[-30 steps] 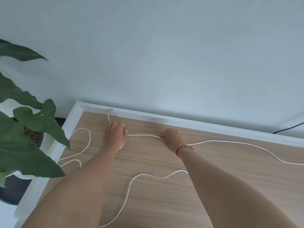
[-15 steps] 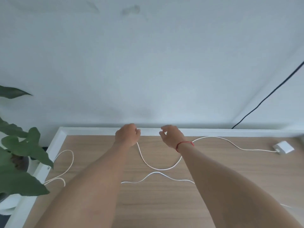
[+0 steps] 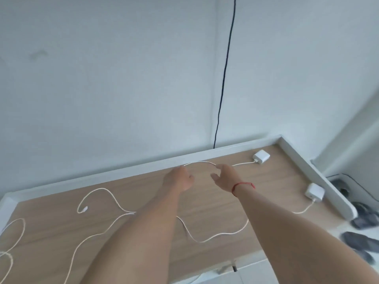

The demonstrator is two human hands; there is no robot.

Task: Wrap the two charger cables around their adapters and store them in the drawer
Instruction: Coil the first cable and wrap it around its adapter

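Two white adapters lie at the right end of the wooden table: the far adapter (image 3: 261, 156) near the back rim and the near adapter (image 3: 314, 192) by the right rim. The far adapter's white cable (image 3: 200, 162) arcs between my hands. My left hand (image 3: 180, 179) is closed on it. It meets the fingertips of my right hand (image 3: 225, 177), whose thumb stands apart, and runs on to the adapter. The near adapter's cable (image 3: 215, 235) snakes left under both forearms. A loose plug end (image 3: 83, 210) lies at the left.
A raised white rim (image 3: 123, 171) borders the table at the back and right. More white cable loops (image 3: 12, 242) lie at the left edge. A black cord (image 3: 224, 68) hangs down the wall. Dark slippers (image 3: 365, 222) lie on the floor at the right.
The view has swung right, so the plant is gone and both adapters show. Both hands have moved right along the cable toward the far adapter.
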